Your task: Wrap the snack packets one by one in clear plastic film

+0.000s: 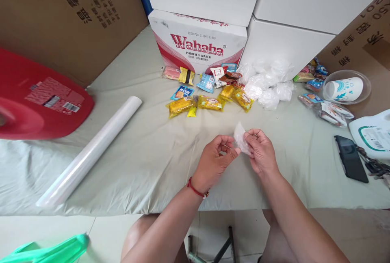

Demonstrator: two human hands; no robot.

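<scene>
One small piece of clear plastic [240,134] is held above the front half of the worktop [146,161], right of the middle. The right hand [263,151] pinches it between thumb and fingers; the left hand [213,161] has curled fingers and its thumb tip at the plastic's edge, though I cannot tell whether they grip it. Farther back lie yellow packets [211,102], with crumpled clear bags [268,86] just beside them and a Wahaha carton [198,46] behind. A pale roll [94,149] slants back from the front edge on the left. Toward the right end lies a dark phone [351,158].
</scene>
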